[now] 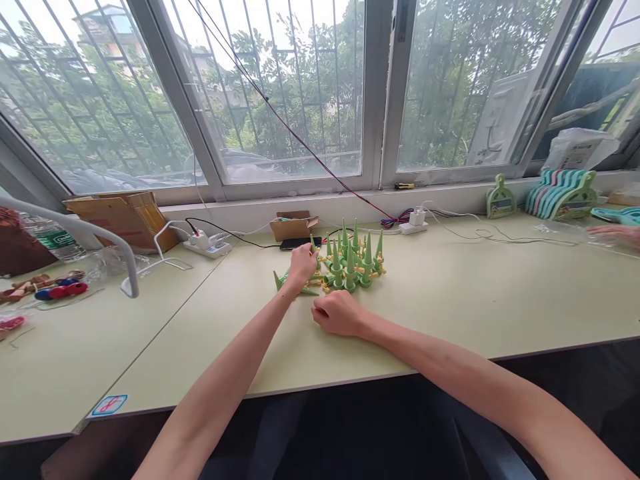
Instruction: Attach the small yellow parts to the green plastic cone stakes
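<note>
My left hand is closed, its fingertips pinching a green watering spike whose tip points up. Just to the right, several green watering spikes with yellow valve parts stand point up in a tight cluster on the table. A few more green spikes lie on their sides under and beside my left hand, partly hidden by it. My right hand rests on the tabletop as a fist in front of the cluster, and nothing shows in it.
A phone and a small open cardboard box lie behind the spikes. Power strips with cables run along the window wall. Green dustpans stand far right, near another person's hand. A white metal frame stands left.
</note>
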Tool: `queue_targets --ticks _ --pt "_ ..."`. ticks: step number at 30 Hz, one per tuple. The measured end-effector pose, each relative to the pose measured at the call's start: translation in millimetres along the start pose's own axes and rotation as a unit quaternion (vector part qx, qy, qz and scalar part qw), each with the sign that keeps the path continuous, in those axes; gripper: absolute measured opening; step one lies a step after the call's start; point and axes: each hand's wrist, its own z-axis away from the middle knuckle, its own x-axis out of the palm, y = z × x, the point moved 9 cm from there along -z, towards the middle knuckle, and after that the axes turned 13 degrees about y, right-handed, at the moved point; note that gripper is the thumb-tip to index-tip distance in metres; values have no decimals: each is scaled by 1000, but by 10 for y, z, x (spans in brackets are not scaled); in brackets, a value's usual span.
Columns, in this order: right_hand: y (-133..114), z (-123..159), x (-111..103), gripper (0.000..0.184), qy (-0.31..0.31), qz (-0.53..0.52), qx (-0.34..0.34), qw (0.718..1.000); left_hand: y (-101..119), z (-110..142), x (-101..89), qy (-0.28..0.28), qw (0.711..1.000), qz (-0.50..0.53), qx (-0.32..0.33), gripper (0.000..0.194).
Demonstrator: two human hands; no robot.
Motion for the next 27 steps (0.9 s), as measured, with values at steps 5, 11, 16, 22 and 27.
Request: queue_targets --ticks 5,11,16,22,27 --pt "12 3 22 26 -3 -8 2 1000 8 -7 47 -21 1000 2 -4 17" --pt "21 11 39 26 -3 -10 -1 1000 -9 -30 83 -48 999 1 -20 20" --pt "11 13 19 27 4 -12 -6 1000 -39 -47 87 -69 997 -1 -33 22" --pt "1 8 0 27 3 -20 -5 1000 -50 -81 59 -62 997 -16 -50 21" --pt "12 12 3 27 -3 -22 1 1000 -31 -102 172 -110 992 3 -65 32"
